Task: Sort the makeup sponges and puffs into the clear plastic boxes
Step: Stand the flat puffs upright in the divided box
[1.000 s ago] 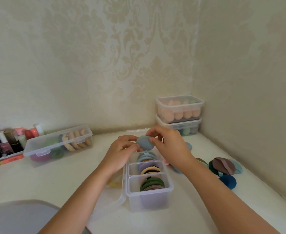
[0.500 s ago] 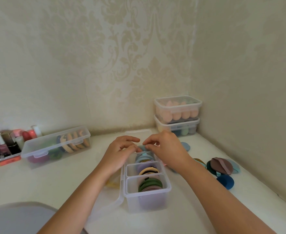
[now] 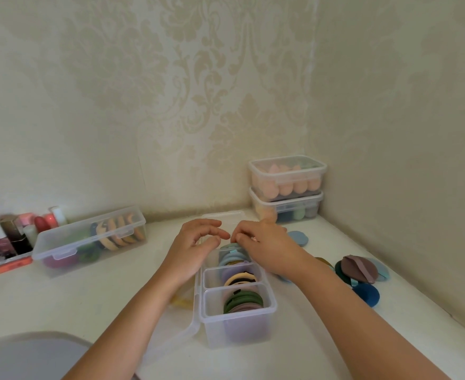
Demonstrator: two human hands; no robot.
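Puffs (image 3: 232, 260) are standing on edge in the twelve-o'clock cell of the three-cell box (image 3: 239, 319), under our right hand (image 3: 269, 250), which is curling fingertips onto them; we are not confirming a pinch. Our left hand (image 3: 191, 248) is hovering loosely curled, empty. At three o'clock, at least six loose puffs (image 3: 359, 268) are lying nearer the right.

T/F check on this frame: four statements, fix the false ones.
1. Both stacked corner boxes have lids on. True.
2. The divided box holds blue puffs in its nearest compartment. False: that one holds green and mauve puffs; the blue puffs are in the far compartment.
3. Loose puffs lie on the table to the right of the divided box. True.
4. The left hand holds a puff. False: it holds nothing, fingers loosely curved.
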